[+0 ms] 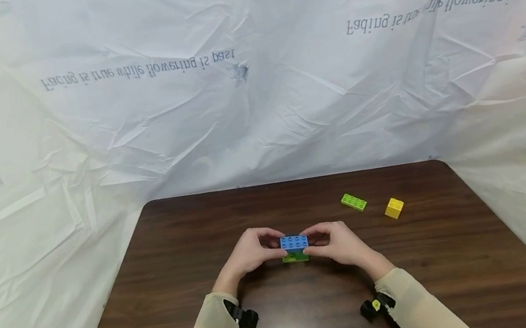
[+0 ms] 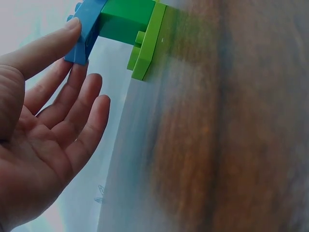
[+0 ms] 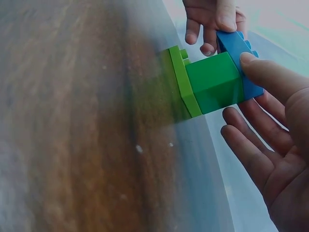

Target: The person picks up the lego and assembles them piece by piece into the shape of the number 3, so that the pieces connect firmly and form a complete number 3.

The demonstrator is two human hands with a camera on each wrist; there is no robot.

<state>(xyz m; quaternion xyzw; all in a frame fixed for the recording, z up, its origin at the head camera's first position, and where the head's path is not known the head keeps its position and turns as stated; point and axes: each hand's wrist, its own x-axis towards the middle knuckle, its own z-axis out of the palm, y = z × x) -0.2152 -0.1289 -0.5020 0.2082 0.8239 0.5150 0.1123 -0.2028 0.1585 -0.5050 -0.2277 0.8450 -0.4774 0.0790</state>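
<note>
A small stack of toy building bricks stands in front of me on the table. Its base is a flat lime-green brick (image 2: 150, 43), with a taller green brick (image 3: 215, 82) on it toward one end. Across the top lies a flat blue brick (image 1: 294, 242), studs up. My left hand (image 1: 252, 249) pinches the left end of the blue brick between thumb and fingertips. At the opposite end, my right hand (image 1: 339, 242) grips it the same way, thumb on the near side. Both wrist views show the lower fingers loosely curled beside the stack, holding nothing.
On the dark wooden table (image 1: 189, 223), a flat lime-green brick (image 1: 354, 202) lies to the far right of the stack. Beyond it to the right sits a yellow brick (image 1: 394, 208). A pale printed plastic sheet (image 1: 253, 107) hangs behind the table.
</note>
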